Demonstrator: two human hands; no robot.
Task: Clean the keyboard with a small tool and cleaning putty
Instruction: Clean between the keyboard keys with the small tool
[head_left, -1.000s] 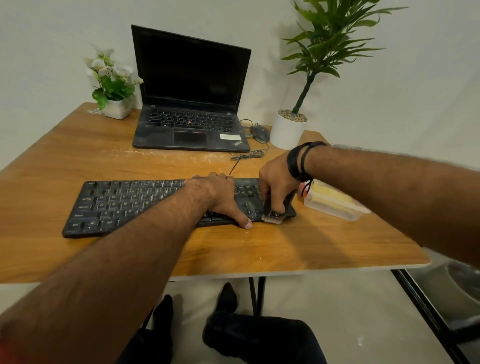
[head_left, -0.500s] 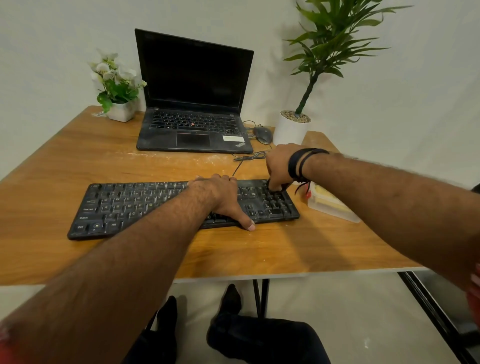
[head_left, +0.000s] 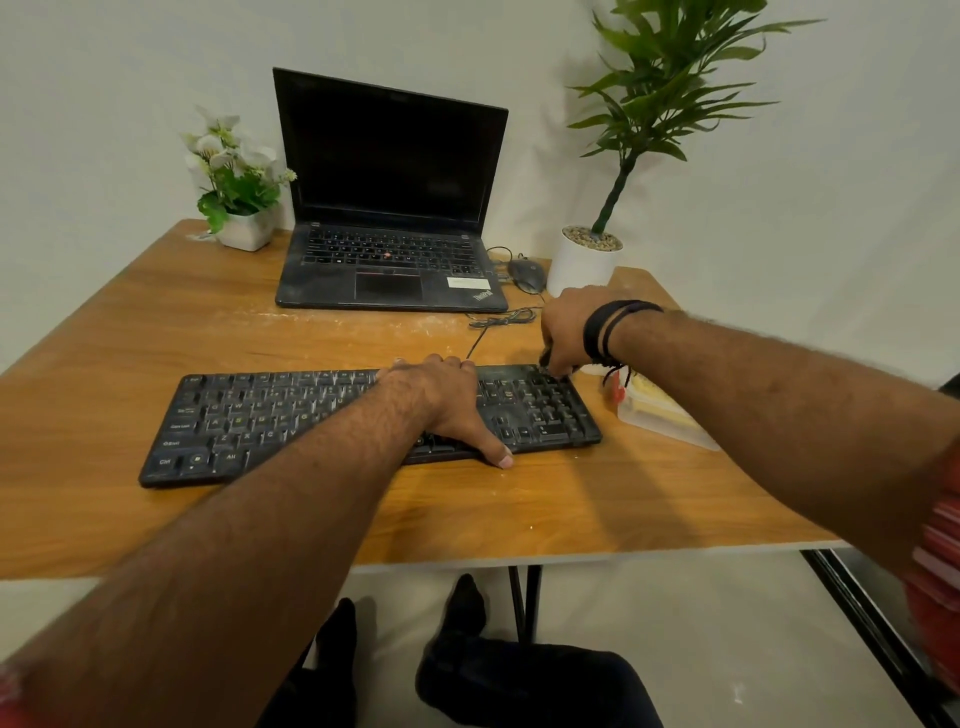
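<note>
While the left hand (head_left: 447, 395) is pressed flat on the keyboard (head_left: 363, 415), whose length runs leftward, a small dark tool (head_left: 546, 358) is pinched at its far right corner by the right hand (head_left: 569, 327).

Home office desk, laptop (head_left: 389, 208), keyboard (head_left: 260, 421), potted plant (head_left: 623, 156)

Wooden table (head_left: 156, 332) with pale dusty streaks ahead of an open black laptop (head_left: 389, 208). Black keyboard (head_left: 260, 421) near the front; clear plastic container (head_left: 660, 410) just beside its right end. At the back: mouse (head_left: 525, 274), white-potted plant (head_left: 584, 262), small flower pot (head_left: 244, 231).
</note>
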